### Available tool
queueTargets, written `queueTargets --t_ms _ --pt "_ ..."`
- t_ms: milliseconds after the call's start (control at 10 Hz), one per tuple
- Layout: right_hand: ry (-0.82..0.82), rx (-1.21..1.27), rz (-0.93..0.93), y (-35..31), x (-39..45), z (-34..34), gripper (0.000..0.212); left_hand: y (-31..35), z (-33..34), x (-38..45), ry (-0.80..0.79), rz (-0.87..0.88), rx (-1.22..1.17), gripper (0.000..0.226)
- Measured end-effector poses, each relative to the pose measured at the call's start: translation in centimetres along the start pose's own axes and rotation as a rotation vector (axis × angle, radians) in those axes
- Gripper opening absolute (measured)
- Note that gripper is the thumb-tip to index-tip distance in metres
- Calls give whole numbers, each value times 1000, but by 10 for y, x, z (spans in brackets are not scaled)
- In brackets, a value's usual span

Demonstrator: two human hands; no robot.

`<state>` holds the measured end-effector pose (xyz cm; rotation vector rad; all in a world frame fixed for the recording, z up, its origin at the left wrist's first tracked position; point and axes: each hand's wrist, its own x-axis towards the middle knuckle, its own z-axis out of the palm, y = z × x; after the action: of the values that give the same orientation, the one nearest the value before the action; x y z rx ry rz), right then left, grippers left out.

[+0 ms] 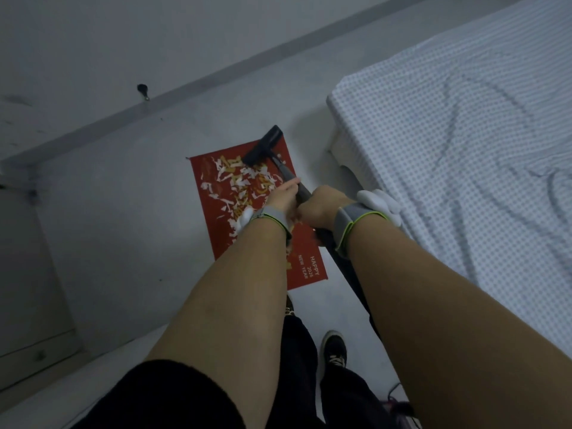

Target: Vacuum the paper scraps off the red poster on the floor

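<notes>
A red poster point(213, 218) lies flat on the grey floor, covered with several white paper scraps point(235, 184) across its upper half. The black vacuum head point(263, 146) rests on the poster's far right corner. Its dark wand point(291, 176) runs back toward me. My left hand point(283, 196) wraps the wand from the left, and my right hand point(320, 205) grips it just behind. Both wrists wear grey bands with green edges. The wand's lower part is hidden behind my right forearm.
A bed with a blue checked sheet point(464, 134) fills the right side, its white frame point(343, 150) close to the poster. A wall with a grey skirting point(154, 100) runs behind. A door stop point(143, 90) stands by the skirting. My dark shoe point(334, 348) is below.
</notes>
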<state>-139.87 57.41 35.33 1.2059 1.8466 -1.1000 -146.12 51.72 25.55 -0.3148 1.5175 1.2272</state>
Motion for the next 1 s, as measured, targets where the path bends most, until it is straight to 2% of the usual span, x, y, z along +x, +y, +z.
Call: queueTargets --t_ms 100,200,400,600,700,800,900,1000 --pt "-21 184 62 -4 19 -3 23 8 -1 1 -33 -11 -33 37" --pt "32 402 82 -3 31 2 23 13 -2 4 -44 -21 -52 38" --pt "45 628 133 -5 34 11 32 16 -4 4 -60 -46 13 40" --pt "0 629 147 -7 34 18 29 14 -10 0 -17 -69 23 39" --pt "5 614 142 -12 22 13 19 14 -9 -1 -6 -63 3 38" --pt "29 452 91 -10 19 15 39 15 -8 -7 -14 -64 35 42" --pt "30 333 148 -16 0 18 41 11 -7 -11 -26 -70 82 44" --pt "32 401 179 -6 -4 27 40 2 -4 -20 -34 -78 100 44"
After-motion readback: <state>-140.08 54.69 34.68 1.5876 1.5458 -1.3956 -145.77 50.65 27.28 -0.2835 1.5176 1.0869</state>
